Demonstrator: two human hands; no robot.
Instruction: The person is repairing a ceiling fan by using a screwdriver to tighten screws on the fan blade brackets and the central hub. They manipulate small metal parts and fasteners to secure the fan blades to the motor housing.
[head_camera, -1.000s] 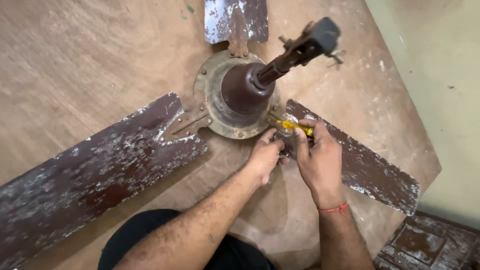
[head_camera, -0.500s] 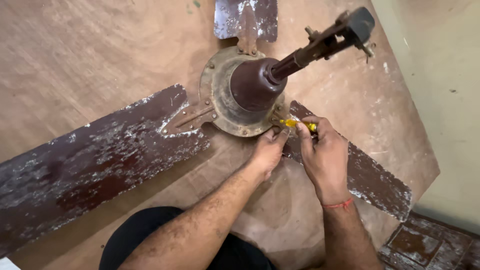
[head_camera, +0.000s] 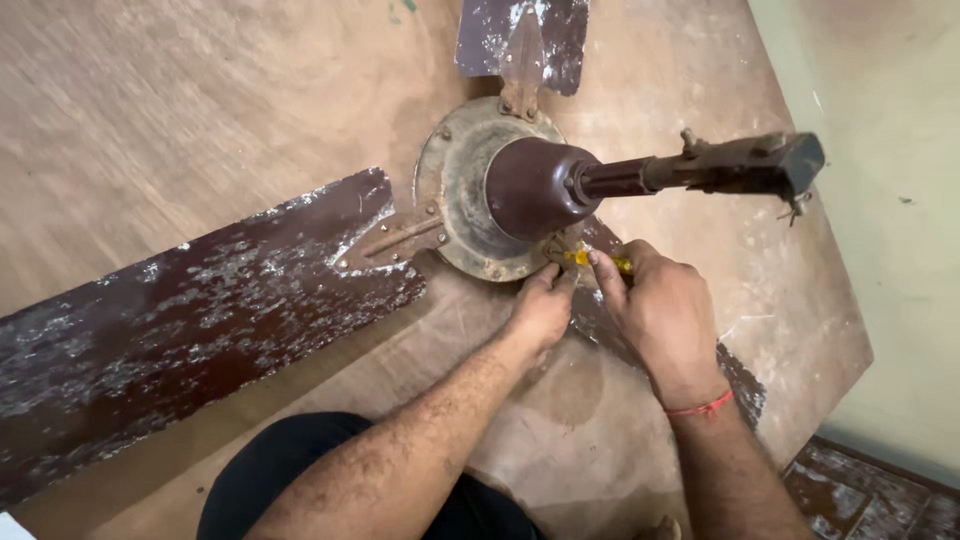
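Note:
An old brown ceiling fan lies on a wooden board, its round motor housing (head_camera: 500, 190) facing up and its down rod (head_camera: 720, 168) sticking out to the right. My right hand (head_camera: 660, 315) is closed on a yellow-handled screwdriver (head_camera: 590, 260), whose tip sits at the lower edge of the housing by a blade bracket. My left hand (head_camera: 543, 310) rests next to it, with its fingertips pressed on the housing rim and the blade root. Both hands hide most of the right blade (head_camera: 745, 385).
A long blade (head_camera: 190, 320) with flaking paint stretches to the lower left, and a third blade (head_camera: 520, 35) points away at the top. The wooden board (head_camera: 200, 110) ends at the right beside a pale green wall (head_camera: 890, 250). My dark-clothed knee (head_camera: 280, 470) is below.
The view has shifted, so the down rod now points right instead of up and right. Both hands stay at the same spot on the housing rim with the screwdriver.

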